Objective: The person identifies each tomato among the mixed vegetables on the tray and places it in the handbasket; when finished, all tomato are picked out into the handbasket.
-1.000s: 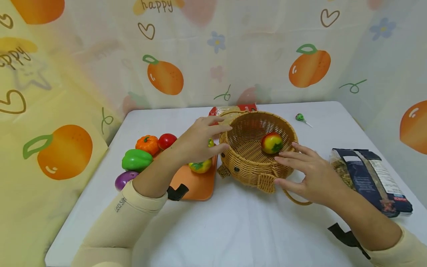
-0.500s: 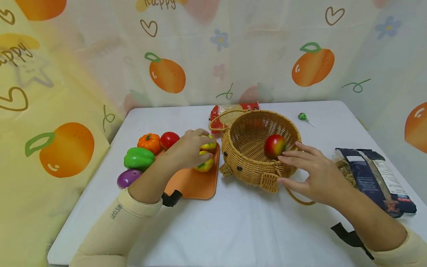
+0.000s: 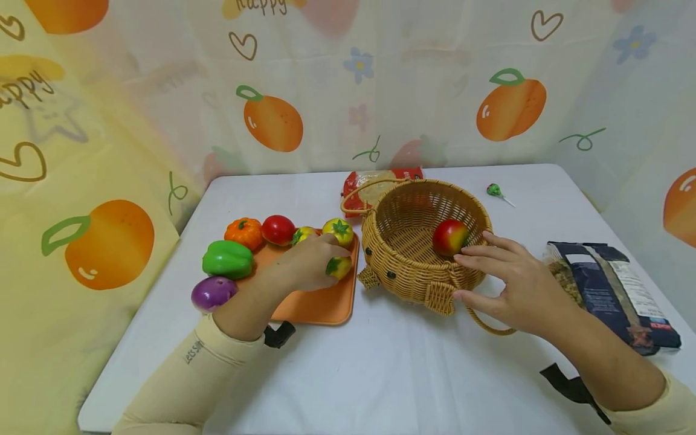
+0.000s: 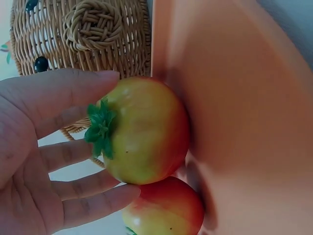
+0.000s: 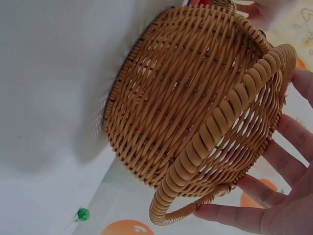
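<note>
My left hand [image 3: 304, 264] is over the orange tray [image 3: 321, 309], with thumb and fingers on opposite sides of a yellow-and-red toy tomato [image 4: 146, 134] with a green leafy top. Another such tomato [image 4: 168, 208] lies against it in the left wrist view. Beyond the hand in the head view sit more yellow tomatoes [image 3: 338, 231], partly covered. My right hand [image 3: 516, 284], fingers spread and nearly straight, touches the rim of the wicker basket [image 3: 405, 281] with its fingertips. One red-and-yellow tomato [image 3: 450, 237] rests inside the basket.
Left of the tray are a green bell pepper [image 3: 227, 260], an orange pumpkin [image 3: 244, 234], a red fruit [image 3: 278, 230] and a purple vegetable [image 3: 214, 293]. A red-edged packet [image 3: 359, 181] lies behind the basket, a lollipop [image 3: 494, 190] far right, a dark bag [image 3: 609, 290] at right.
My left hand has gone from the basket's rim leftward and down to the tray, onto a tomato. The tomato in the basket has rolled slightly. The right hand stays at the rim.
</note>
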A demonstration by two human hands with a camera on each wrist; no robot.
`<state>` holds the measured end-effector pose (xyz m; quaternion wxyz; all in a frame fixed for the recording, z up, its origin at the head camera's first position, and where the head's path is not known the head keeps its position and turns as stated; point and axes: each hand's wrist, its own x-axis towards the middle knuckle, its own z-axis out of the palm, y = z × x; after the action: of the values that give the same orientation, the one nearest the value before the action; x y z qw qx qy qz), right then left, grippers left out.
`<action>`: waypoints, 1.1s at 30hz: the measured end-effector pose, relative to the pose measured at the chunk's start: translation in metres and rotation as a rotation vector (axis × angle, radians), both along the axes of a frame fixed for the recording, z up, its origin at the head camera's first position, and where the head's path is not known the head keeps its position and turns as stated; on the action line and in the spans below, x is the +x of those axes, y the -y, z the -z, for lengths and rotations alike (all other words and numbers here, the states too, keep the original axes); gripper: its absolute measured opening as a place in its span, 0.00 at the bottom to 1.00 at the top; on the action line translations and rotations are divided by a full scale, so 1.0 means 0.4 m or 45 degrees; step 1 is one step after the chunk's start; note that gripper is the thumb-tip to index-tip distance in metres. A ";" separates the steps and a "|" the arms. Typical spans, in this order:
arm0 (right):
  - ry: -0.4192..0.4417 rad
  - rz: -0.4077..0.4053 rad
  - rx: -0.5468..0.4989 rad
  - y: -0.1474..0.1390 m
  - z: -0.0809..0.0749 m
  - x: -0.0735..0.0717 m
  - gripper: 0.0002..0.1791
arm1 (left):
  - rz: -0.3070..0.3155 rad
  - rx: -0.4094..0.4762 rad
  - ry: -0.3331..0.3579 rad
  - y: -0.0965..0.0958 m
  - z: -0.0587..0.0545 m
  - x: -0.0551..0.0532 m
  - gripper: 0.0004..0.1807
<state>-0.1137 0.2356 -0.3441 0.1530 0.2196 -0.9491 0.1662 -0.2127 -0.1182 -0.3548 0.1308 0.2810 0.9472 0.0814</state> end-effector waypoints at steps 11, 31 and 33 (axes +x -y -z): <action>0.008 0.009 -0.015 0.002 0.003 0.003 0.30 | -0.007 0.017 -0.070 -0.007 0.013 -0.003 0.23; -0.047 -0.020 -0.027 0.000 0.009 0.002 0.31 | 0.116 0.178 -0.073 0.034 -0.016 -0.001 0.25; -0.047 -0.021 -0.025 0.000 0.009 0.002 0.31 | 0.117 0.217 -0.088 0.040 -0.031 0.002 0.26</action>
<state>-0.1131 0.2356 -0.3476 0.1713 0.2290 -0.9426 0.1726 -0.2118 -0.1341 -0.3425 0.0772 0.3370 0.9269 0.1457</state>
